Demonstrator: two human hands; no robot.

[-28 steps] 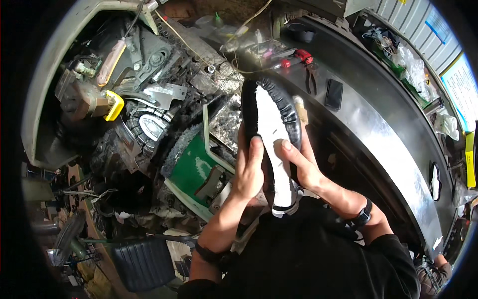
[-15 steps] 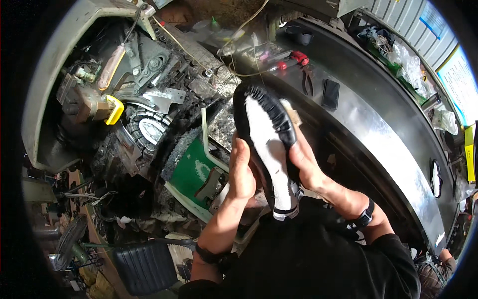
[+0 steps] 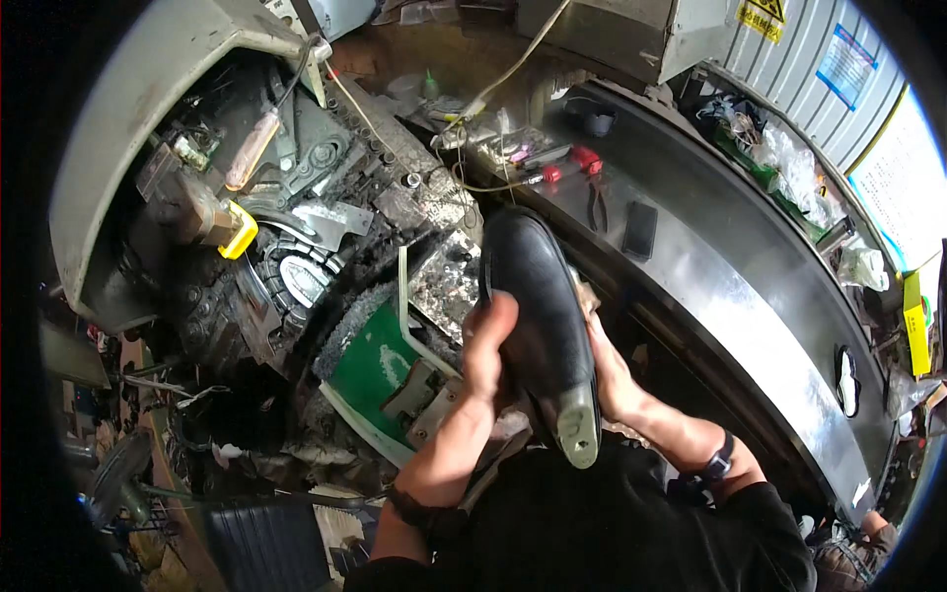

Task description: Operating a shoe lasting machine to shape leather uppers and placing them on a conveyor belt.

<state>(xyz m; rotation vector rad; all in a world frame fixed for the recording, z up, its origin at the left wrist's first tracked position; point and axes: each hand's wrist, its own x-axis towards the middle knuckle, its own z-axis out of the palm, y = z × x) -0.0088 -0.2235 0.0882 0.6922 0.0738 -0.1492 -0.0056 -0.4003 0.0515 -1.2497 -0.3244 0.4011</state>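
Two hands hold one black shoe above the dark metal counter.

The left hand (image 3: 485, 340) grips the left side of the black shoe (image 3: 541, 311), its fingers narrow and curled on the sole, and the thumb lies on the upper part. The right hand (image 3: 604, 370) supports the shoe from the right side; its fingers are mostly hidden behind the shoe, so I cannot tell how they close. The shoe is turned sole up, with one grey heel piece (image 3: 579, 434) near the person and the toe pointing away. Just left of the shoe stands one green machine part (image 3: 370, 365). Farther on the counter (image 3: 750, 296) lie one black phone (image 3: 640, 230) and one pair of red-handled pliers (image 3: 589, 168) near its far edge.
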